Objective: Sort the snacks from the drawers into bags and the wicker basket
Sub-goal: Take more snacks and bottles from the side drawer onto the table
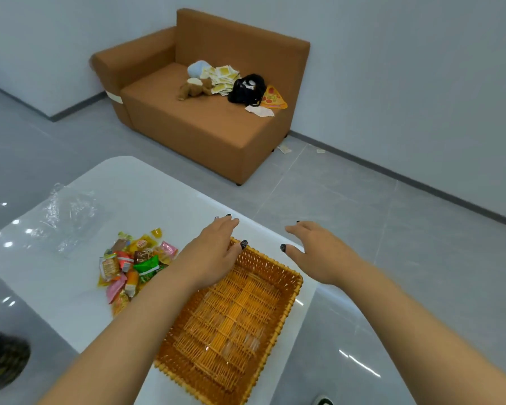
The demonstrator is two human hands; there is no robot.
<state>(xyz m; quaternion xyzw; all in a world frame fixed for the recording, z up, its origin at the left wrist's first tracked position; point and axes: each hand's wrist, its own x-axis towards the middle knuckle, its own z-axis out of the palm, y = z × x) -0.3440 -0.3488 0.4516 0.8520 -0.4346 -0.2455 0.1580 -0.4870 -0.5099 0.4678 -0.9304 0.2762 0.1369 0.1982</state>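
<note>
An orange wicker basket (240, 314) lies on the white table (146, 194) with nothing in it. My left hand (214, 252) rests over the basket's far left corner, fingers straight, thumb on the rim. Just past the basket's far right corner hovers my right hand (316, 252), fingers spread and holding nothing. A heap of small wrapped snacks (132, 267) in mixed colours lies on the table to the left of the basket. A crumpled clear plastic bag (62, 220) lies further left.
A brown sofa (205, 118) stands beyond the table, carrying a soft toy, yellow packets, a black bag and a pizza-shaped cushion. Grey tiled floor surrounds the table. A dark shoe (3, 361) shows at the lower left.
</note>
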